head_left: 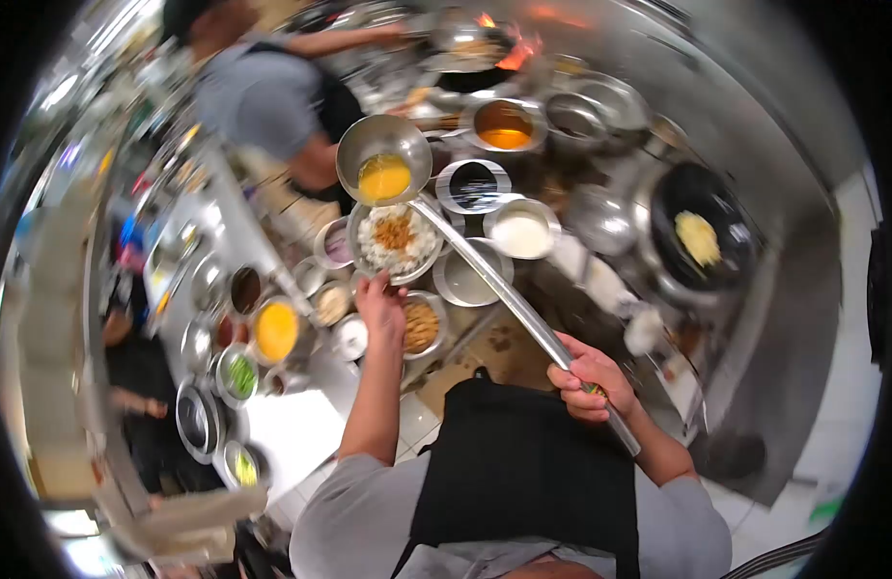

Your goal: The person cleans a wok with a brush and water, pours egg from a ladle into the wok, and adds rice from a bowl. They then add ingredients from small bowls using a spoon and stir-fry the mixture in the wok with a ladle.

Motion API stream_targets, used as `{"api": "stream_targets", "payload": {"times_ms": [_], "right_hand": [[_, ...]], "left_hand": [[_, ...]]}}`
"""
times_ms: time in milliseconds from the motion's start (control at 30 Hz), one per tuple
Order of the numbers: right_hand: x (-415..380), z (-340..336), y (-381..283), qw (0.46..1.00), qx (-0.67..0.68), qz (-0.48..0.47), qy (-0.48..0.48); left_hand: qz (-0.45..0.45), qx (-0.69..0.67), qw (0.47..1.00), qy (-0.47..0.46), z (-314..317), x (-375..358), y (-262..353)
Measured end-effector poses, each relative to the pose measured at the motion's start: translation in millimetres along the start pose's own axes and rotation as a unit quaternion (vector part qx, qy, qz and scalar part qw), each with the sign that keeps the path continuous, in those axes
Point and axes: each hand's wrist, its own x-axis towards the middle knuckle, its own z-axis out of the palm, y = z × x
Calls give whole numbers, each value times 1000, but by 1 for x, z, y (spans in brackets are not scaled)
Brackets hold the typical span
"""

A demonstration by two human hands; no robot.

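Observation:
My right hand (596, 381) is closed round the long metal handle of a large ladle (504, 285). The ladle's wide bowl reaches away to the upper left, with yellow liquid (384, 179) inside, probably beaten egg. Just below it is a metal bowl (436, 262) of white rice (374, 253) topped with brown bits (395, 232). My left hand (382, 307) grips the near rim of this bowl; some fingers are hidden. To the right sits a black wok (731, 207) holding a pale yellow mass (697, 238).
Pots of orange liquid (505, 125), dark liquid (473, 185) and white liquid (523, 234) line the stove side. Several ingredient bowls, one with yellow liquid (276, 330), stand on the left counter (292, 415). A co-worker (272, 101) works near flames (521, 50); another person (142, 396) is at far left.

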Motion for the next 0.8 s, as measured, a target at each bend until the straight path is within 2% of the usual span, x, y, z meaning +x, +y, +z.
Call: {"api": "stream_targets", "payload": {"times_ms": [67,167,233,300,367,433,500,533,567,633,667,767,800], "right_hand": [[-53,-17,-15,996,7,-91,26],[-120,-40,-41,960,-37,-243,133],[-151,-65,-66,916,-96,-316,226],[-171,-102,-88,844,-175,-376,339],[-193,-142,-117,792,-245,-379,411],[-214,-178,-148,745,-269,-383,475],[-240,-205,-170,739,-279,-370,490],[-252,-220,-177,707,-321,-359,518],[-260,-226,-180,706,-320,-358,520],[-271,-236,-185,630,-392,-308,596],[-275,-267,-185,562,-457,-318,612],[-269,-269,-171,528,-486,-280,638],[-257,-216,-170,620,-384,-235,643]], "left_hand": [[-70,25,995,-66,33,-19,-48],[-158,58,977,-131,91,-58,-113],[-212,102,963,-130,129,-94,-140],[-240,119,951,-153,141,-108,-172],[-269,140,930,-209,156,-129,-194],[-272,157,928,-200,180,-155,-200],[-269,160,924,-219,189,-167,-208],[-267,155,926,-217,191,-168,-216],[-269,155,926,-216,193,-168,-220],[-262,169,924,-222,196,-164,-225],[-263,185,922,-217,198,-158,-226],[-242,208,923,-215,207,-137,-234],[-242,210,922,-216,211,-130,-237]]}}
